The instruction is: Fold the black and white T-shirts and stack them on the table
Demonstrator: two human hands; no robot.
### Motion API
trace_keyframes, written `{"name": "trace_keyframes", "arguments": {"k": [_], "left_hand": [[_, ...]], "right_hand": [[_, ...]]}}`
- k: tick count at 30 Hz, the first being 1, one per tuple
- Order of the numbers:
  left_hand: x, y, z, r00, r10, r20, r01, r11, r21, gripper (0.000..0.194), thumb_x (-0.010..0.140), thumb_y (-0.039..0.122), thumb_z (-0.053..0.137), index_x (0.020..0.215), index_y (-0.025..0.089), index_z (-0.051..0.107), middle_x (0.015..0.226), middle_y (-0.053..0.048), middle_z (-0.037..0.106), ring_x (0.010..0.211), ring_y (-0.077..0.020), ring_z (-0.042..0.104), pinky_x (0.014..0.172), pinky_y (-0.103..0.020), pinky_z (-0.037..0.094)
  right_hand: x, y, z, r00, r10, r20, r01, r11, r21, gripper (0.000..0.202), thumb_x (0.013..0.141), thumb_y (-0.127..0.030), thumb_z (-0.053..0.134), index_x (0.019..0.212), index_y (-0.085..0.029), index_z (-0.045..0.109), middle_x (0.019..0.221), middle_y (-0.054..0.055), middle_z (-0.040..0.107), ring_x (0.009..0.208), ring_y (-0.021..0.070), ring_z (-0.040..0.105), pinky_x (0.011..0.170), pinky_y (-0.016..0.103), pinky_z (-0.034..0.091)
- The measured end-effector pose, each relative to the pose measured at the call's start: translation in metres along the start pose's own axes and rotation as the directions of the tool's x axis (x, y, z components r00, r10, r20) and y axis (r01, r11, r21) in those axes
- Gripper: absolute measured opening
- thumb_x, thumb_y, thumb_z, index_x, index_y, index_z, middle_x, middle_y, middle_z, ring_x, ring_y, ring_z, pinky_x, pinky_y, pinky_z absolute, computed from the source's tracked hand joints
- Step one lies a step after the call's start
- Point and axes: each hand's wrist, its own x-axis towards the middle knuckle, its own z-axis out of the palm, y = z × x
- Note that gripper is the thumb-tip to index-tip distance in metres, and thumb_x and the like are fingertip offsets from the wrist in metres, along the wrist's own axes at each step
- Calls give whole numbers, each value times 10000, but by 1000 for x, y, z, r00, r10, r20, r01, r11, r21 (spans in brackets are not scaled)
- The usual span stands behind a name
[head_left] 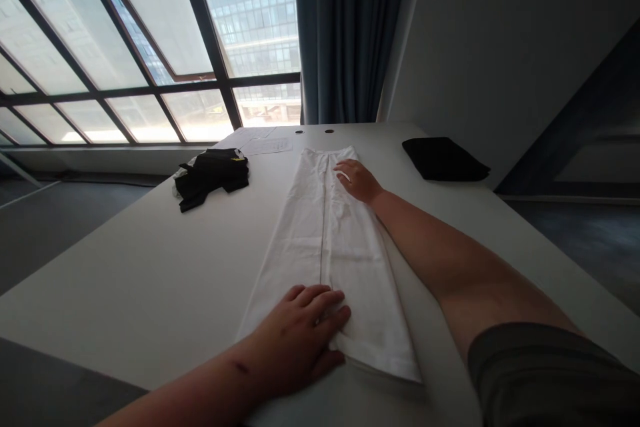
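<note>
A pair of white trousers (305, 227) lies flat and lengthwise on the white table (200, 267), waistband at the far end and hems toward me. A seam or gap runs down the middle between the legs. My left hand (305, 333) rests on the trousers near the hems, fingers stretched out over the middle line. Farther up, close to the waistband, my right hand (357, 180) touches the right half of the cloth, its fingers apart. Neither hand grips anything that I can see.
A crumpled black garment (215, 177) lies at the left, near a sheet of paper (270, 145). At the right is a folded black cloth (445, 159). Two round holes sit near the table's far edge, before a blue curtain (345, 33) and large windows (250, 13).
</note>
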Motion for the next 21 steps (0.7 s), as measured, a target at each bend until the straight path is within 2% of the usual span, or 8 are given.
{"name": "trace_keyframes", "arguments": {"k": [3,6,9,12,14,16,19,21], "left_hand": [[-1,-5,-9,988,151,19,-150,988,-23,614,1011,524,630,1485,136,575,1530,-178,600,1374,-373,565,1139,-586,466],[-21,-18,-26,969,244,38,-240,966,-92,576,959,510,717,1434,198,622,1490,-144,632,1320,-334,606,1140,-531,480],[-58,-42,-43,990,130,50,-124,986,-110,584,880,381,803,1434,304,635,1490,-99,625,1364,-314,582,1144,-482,490],[-98,-73,-51,995,2,96,11,991,-130,582,898,279,742,1463,354,626,1493,-58,635,1367,-281,587,1131,-417,511],[-114,-92,-51,996,-35,81,47,987,-152,528,948,223,634,1460,355,637,1510,-50,633,1371,-266,588,1126,-401,517],[-118,-104,-47,997,-75,18,76,986,-149,510,959,200,564,1439,342,662,1543,-52,611,1388,-277,574,1136,-431,510],[-106,-108,-36,992,-103,-71,99,993,-58,477,945,228,562,1391,330,697,1570,-51,586,1426,-311,534,1159,-501,477],[-93,-105,-28,989,-91,-118,96,995,41,414,960,240,577,1343,312,717,1494,-59,646,1376,-306,569,1142,-512,474]], "right_hand": [[-52,-22,-25,988,-151,37,147,985,91,355,1015,-283,513,1275,-170,728,1325,178,693,1307,296,607,1184,501,449],[-113,-53,-54,956,-261,135,233,953,192,353,1018,-257,534,1317,-286,720,1360,120,689,1332,272,611,1168,501,491],[-170,-80,-85,951,-240,194,192,952,239,402,1014,-217,555,1332,-396,724,1342,74,714,1342,258,624,1156,494,523],[-212,-96,-114,942,-199,269,132,960,247,522,1001,-164,538,1396,-472,686,1379,41,714,1380,256,612,1163,520,533],[-229,-105,-129,935,-169,311,91,964,252,582,989,-154,550,1453,-494,640,1436,25,688,1424,254,581,1174,533,532],[-238,-115,-139,919,-160,362,63,962,265,602,965,-191,635,1487,-490,614,1485,22,657,1470,264,537,1188,533,527],[-239,-130,-141,887,-193,420,65,952,300,692,899,-269,782,1530,-471,581,1540,31,614,1514,286,482,1209,512,511],[-238,-137,-135,875,-231,426,94,943,319,736,883,-311,816,1556,-457,556,1567,44,590,1529,293,458,1233,512,476]]}}
